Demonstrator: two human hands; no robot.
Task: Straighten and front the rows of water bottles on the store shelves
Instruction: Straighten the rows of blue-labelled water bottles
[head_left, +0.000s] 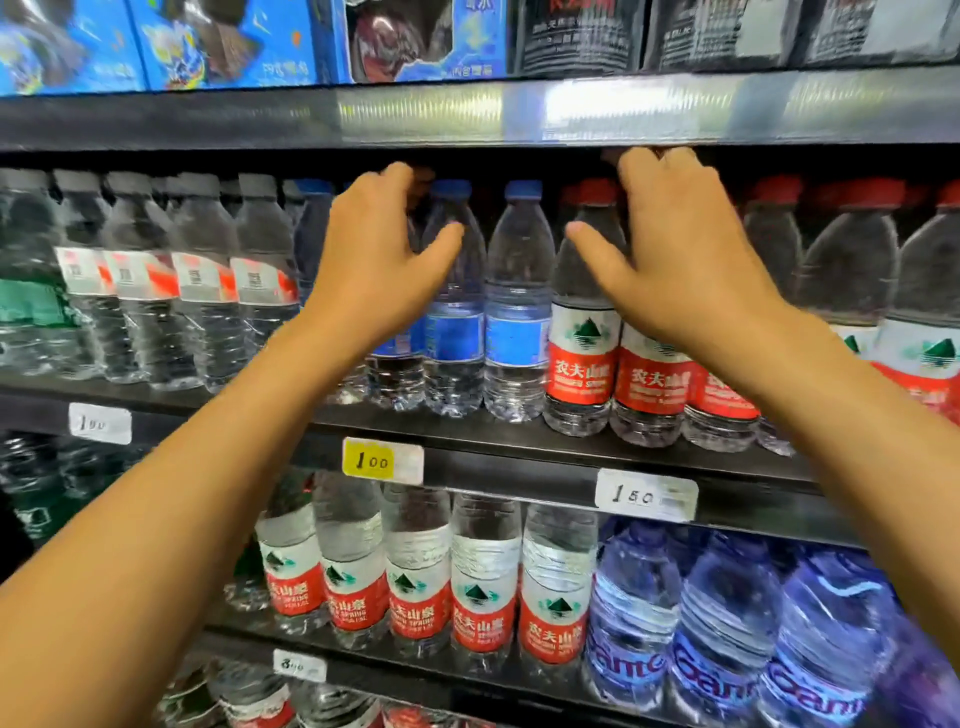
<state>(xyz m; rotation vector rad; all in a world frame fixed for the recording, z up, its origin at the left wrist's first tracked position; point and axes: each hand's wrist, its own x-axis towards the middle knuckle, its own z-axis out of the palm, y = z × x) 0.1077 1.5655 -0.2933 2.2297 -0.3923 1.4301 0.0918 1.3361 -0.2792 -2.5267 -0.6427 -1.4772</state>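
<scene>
Store shelving (519, 439) carries blue-capped bottles (517, 301); flanking them, left hand (376, 260) and right hand (680, 249) reach in, fingers spread and gripping nothing, apparently to draw rows forward.

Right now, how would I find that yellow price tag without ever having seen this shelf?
Start at the shelf of bottles both hands reach into. On its front edge, below the blue-label bottles, sits the yellow tag. It reads 1.00; the other price tags are white.

Head cam, one view only, close up to the dark metal store shelf (519, 447).
Looks fwd & slightly down from my head; both my forearms reach in from bottom corners.
</scene>
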